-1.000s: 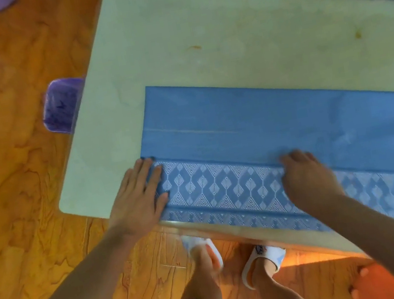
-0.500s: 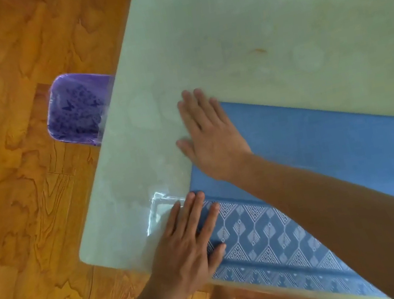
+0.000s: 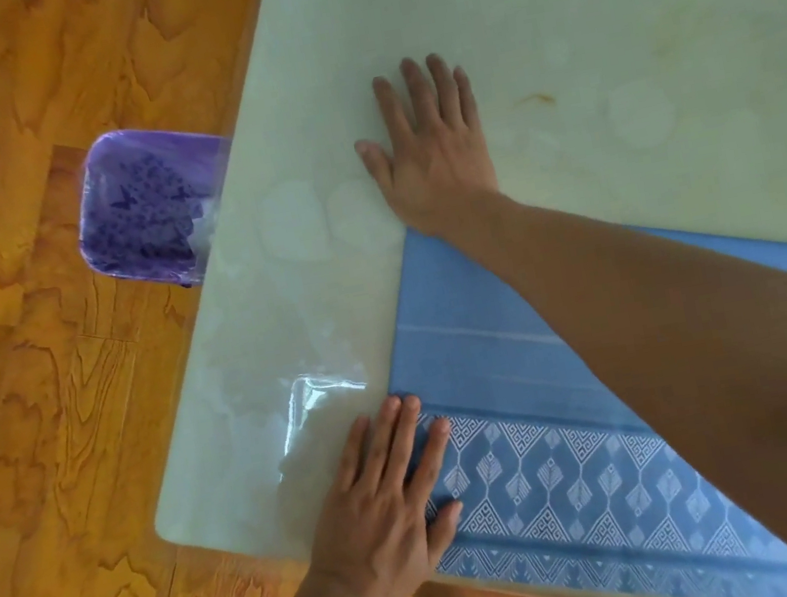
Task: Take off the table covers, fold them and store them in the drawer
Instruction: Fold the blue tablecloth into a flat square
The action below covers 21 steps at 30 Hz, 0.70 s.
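The wooden floor (image 3: 35,410) fills everything left of both hands. The pale worktop (image 3: 626,51) spreads ahead of and around both hands, its rounded near corner just left of the left hand (image 3: 385,513).

The folded blue table cover (image 3: 482,346) lies flat on the worktop, its plain blue part under the right forearm and its white-patterned border band running along the near edge to the right of the left hand. Its left edge runs from the heel of the right hand (image 3: 434,150) down to the left fingertips.

A person's right hand lies palm down on the bare worktop just beyond the cover's far left corner, fingers straight and slightly spread, gripping nothing; its wrist crosses that corner. The left hand presses flat on the cover's near left corner, fingers straight and close together, with the outer fingers resting on the worktop beside the cloth.

A clear film sheet (image 3: 315,405) shows as a glossy turned-up corner just ahead and left of the left hand; it may be a transparent cover on the worktop, though its extent is hard to make out.

A purple lined bin (image 3: 142,210) stands on the floor well left of the right hand, partly tucked under the worktop's edge.
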{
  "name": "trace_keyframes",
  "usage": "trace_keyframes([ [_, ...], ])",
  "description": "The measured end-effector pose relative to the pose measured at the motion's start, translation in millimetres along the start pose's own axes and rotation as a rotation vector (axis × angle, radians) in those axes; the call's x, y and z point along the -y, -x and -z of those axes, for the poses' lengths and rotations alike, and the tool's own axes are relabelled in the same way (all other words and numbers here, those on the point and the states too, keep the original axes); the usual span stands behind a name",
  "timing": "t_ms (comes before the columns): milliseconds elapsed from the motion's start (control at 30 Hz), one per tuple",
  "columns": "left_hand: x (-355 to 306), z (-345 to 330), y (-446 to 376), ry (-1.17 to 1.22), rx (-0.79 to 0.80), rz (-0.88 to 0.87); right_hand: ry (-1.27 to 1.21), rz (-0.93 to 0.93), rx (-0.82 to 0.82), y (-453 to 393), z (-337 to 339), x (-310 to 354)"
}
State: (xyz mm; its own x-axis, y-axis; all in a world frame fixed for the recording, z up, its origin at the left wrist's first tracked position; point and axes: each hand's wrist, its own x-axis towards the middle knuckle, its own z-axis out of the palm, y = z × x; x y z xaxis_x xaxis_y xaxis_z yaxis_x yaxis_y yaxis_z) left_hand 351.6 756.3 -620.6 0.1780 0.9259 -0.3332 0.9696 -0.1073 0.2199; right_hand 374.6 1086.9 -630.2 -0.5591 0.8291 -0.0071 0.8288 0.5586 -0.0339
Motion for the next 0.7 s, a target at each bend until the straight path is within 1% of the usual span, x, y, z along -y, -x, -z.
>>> trace_keyframes([
  [67, -7, 20, -8, 0.051, 0.002, 0.037, 0.017, 0.107, -0.088, -4, 8, -2],
  [100, -9, 36, -20, 0.085, -0.034, 0.079, 0.007, 0.173, -0.180, -1, 9, -2],
  [133, -10, 52, -38, 0.121, -0.098, 0.132, -0.027, 0.199, -0.274, 6, 9, -3],
  [167, -6, 65, -61, 0.155, -0.180, 0.172, -0.071, 0.181, -0.347, 15, 10, -8],
  [200, 0, 77, -86, 0.170, -0.269, 0.199, -0.112, 0.121, -0.383, 25, 11, -14],
  [267, 18, 90, -136, 0.137, -0.384, 0.180, -0.140, -0.066, -0.381, 41, 12, -29],
  [300, 27, 88, -158, 0.121, -0.396, 0.132, -0.124, -0.152, -0.371, 45, 9, -36],
  [367, 37, 77, -184, 0.080, -0.337, 0.056, -0.091, -0.232, -0.344, 46, 1, -45],
  [433, 42, 62, -190, 0.011, -0.281, 0.054, -0.093, -0.217, -0.296, 45, -12, -47],
  [500, 43, 57, -193, -0.018, -0.250, 0.060, -0.098, -0.207, -0.294, 43, -18, -46],
  [567, 40, 60, -192, -0.069, -0.214, 0.073, -0.093, -0.169, -0.304, 50, -19, -59],
  [633, 37, 63, -192, -0.115, -0.199, 0.104, -0.064, -0.167, -0.320, 64, -18, -99],
  [700, 31, 66, -191, -0.125, -0.173, 0.119, 0.003, -0.227, -0.344, 95, -18, -169],
])
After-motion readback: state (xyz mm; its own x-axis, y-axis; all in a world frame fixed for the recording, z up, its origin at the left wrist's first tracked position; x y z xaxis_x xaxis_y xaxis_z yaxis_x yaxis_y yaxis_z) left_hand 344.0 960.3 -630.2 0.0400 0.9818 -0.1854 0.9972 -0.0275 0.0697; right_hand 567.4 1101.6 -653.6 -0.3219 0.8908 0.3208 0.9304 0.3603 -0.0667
